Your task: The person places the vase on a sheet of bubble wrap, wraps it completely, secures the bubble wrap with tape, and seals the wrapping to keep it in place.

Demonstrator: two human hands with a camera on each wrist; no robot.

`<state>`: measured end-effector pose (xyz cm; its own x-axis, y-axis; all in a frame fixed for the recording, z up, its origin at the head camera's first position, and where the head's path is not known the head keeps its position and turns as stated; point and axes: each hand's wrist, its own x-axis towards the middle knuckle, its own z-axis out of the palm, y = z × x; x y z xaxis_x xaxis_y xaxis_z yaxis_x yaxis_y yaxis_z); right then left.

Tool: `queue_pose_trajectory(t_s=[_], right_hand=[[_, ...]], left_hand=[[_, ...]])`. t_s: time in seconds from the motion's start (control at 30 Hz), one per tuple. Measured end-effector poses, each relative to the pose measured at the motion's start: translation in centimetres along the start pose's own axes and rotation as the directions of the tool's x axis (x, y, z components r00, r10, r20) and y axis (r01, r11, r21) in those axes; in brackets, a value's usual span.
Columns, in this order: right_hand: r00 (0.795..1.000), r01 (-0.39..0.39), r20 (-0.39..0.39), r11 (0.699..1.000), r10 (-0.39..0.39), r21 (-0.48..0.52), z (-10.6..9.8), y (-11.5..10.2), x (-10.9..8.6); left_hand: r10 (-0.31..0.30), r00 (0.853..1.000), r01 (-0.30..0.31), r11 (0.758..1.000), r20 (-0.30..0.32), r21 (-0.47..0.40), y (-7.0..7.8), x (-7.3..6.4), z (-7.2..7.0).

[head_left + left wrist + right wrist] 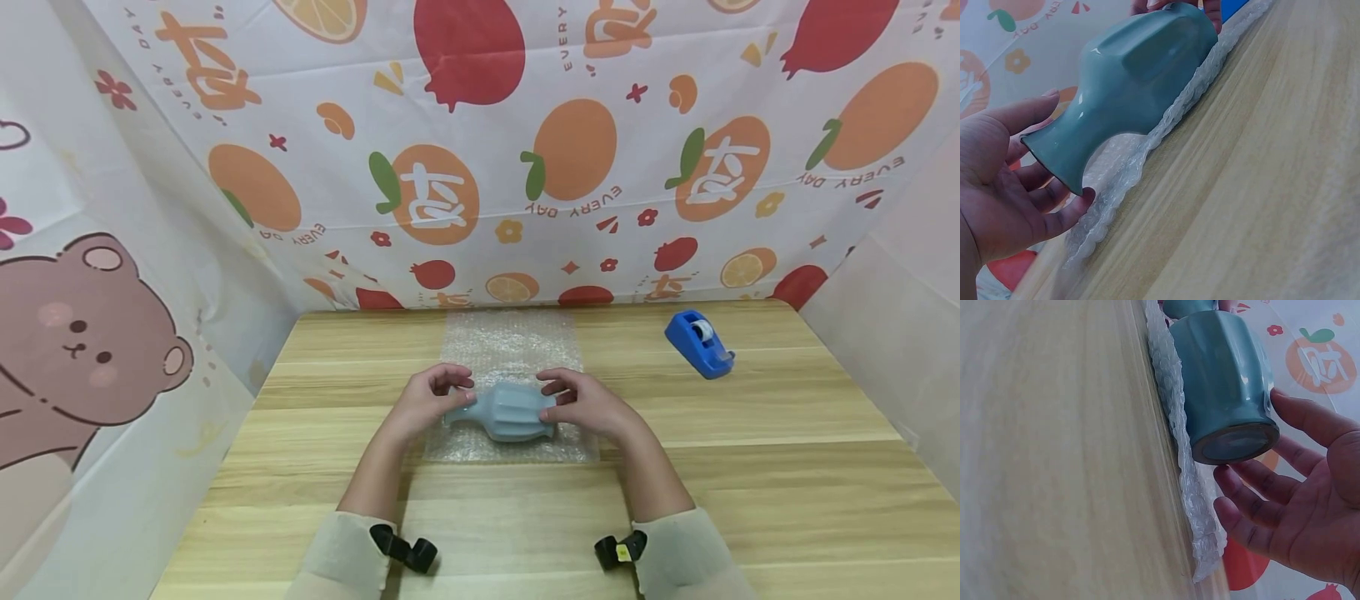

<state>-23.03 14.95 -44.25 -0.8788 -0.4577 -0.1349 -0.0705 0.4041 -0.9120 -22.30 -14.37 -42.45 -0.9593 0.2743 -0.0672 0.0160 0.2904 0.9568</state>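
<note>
A blue-green glazed vase (pixel 516 412) with a faceted body lies on its side on a sheet of bubble wrap (pixel 510 342). Its flared mouth points left and its flat round base right. At the mouth and neck, my left hand (pixel 429 402) holds the vase with thumb and curled fingers; the left wrist view shows the little finger at the rim. My right hand (pixel 588 406) holds the base end. In the right wrist view the thumb touches the vase's side (pixel 1225 375) and the fingers curl near the base. Part of the wrap is hidden under the vase.
A blue tape dispenser (pixel 697 343) with a roll in it stands on the wooden table (pixel 750 500), at the back right. Behind the table hangs a fruit-printed cloth (pixel 510 208), and a bear-printed cloth (pixel 82 342) hangs at the left.
</note>
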Motion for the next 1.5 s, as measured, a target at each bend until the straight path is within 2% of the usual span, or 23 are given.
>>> queue_pose_trajectory(t_s=[0.07, 0.27, 0.4, 0.67, 0.73, 0.8, 0.87, 0.9, 0.93, 1.0, 1.07, 1.1, 1.13, 1.17, 1.2, 1.27, 1.33, 1.4, 1.5], right_hand=[[1.000, -0.002, -0.002, 1.000, 0.002, -0.001, 0.0, 0.0, 0.0], [1.000, -0.011, -0.004, 1.000, 0.011, -0.012, 0.0, -0.2, 0.0], [1.000, -0.013, -0.005, 1.000, 0.013, -0.014, 0.0, 0.0, 0.0], [1.000, -0.013, -0.011, 0.999, 0.012, -0.043, 0.3, -0.1, 0.0], [1.000, -0.011, -0.012, 0.999, 0.011, -0.046, 0.4, -0.2, -0.1], [1.000, -0.005, -0.020, 0.999, 0.004, -0.053, 0.4, -0.5, -0.3], [0.999, 0.016, -0.039, 0.997, -0.019, -0.077, 0.5, -0.8, -0.6], [0.998, 0.029, -0.054, 0.994, -0.034, -0.101, 0.5, -1.0, -0.8], [0.996, 0.044, -0.068, 0.991, -0.053, -0.128, 0.6, -1.3, -1.0], [0.990, 0.094, -0.083, 0.971, -0.115, -0.222, 0.9, -1.9, -1.5], [0.980, 0.140, -0.085, 0.928, -0.179, -0.346, 1.4, -2.7, -1.8], [0.976, 0.155, -0.076, 0.897, -0.203, -0.413, 1.7, -3.0, -2.0], [0.973, 0.169, -0.061, 0.863, -0.224, -0.477, 2.1, -3.3, -2.1], [0.971, 0.174, -0.046, 0.821, -0.236, -0.544, 2.5, -3.4, -2.1], [0.972, 0.168, -0.029, 0.780, -0.233, -0.603, 2.9, -3.5, -2.2], [0.982, 0.128, -0.011, 0.707, -0.188, -0.695, 3.8, -3.3, -2.3], [0.991, 0.079, -0.009, 0.646, -0.131, -0.759, 4.6, -3.0, -2.4], [0.996, 0.035, -0.019, 0.586, -0.086, -0.810, 5.2, -2.8, -2.5], [0.996, 0.006, -0.040, 0.512, -0.080, -0.859, 5.8, -2.8, -2.6]], left_hand=[[0.001, 1.000, -0.001, 1.000, 0.001, 0.003, -0.3, 0.2, 0.0], [0.006, 1.000, -0.006, 0.999, -0.010, 0.033, -2.7, 1.4, -0.1], [0.028, 0.999, -0.027, 0.998, -0.023, 0.056, -3.3, 1.6, -0.1], [0.037, 0.998, -0.034, 0.997, -0.041, 0.068, -3.1, 1.1, 0.0], [0.070, 0.995, -0.062, 0.992, -0.072, 0.110, -2.5, 0.8, 0.1], [0.147, 0.983, -0.125, 0.974, -0.109, 0.187, -1.6, 0.2, 0.4], [0.252, 0.960, -0.206, 0.929, -0.121, 0.307, -0.6, -0.5, 1.0], [0.317, 0.943, -0.256, 0.888, -0.105, 0.382, -0.2, -0.9, 1.5], [0.375, 0.924, -0.305, 0.836, -0.070, 0.455, 0.2, -1.2, 1.9], [0.463, 0.885, -0.391, 0.700, 0.037, 0.598, 0.7, -1.8, 2.9], [0.492, 0.857, -0.443, 0.550, 0.155, 0.708, 0.8, -2.1, 3.8], [0.486, 0.849, -0.457, 0.481, 0.206, 0.748, 0.8, -2.1, 4.2], [0.463, 0.852, -0.455, 0.427, 0.244, 0.781, 0.7, -2.2, 4.6], [0.434, 0.861, -0.445, 0.384, 0.267, 0.809, 0.5, -2.3, 4.8], [0.399, 0.872, -0.429, 0.349, 0.281, 0.833, 0.2, -2.4, 5.1], [0.344, 0.894, -0.395, 0.297, 0.288, 0.869, -0.3, -2.6, 5.4], [0.310, 0.908, -0.365, 0.256, 0.282, 0.895, -0.8, -2.7, 5.6], [0.303, 0.912, -0.350, 0.219, 0.278, 0.911, -1.1, -2.7, 5.8], [0.320, 0.910, -0.333, 0.192, 0.262, 0.923, -1.1, -2.9, 6.0]])
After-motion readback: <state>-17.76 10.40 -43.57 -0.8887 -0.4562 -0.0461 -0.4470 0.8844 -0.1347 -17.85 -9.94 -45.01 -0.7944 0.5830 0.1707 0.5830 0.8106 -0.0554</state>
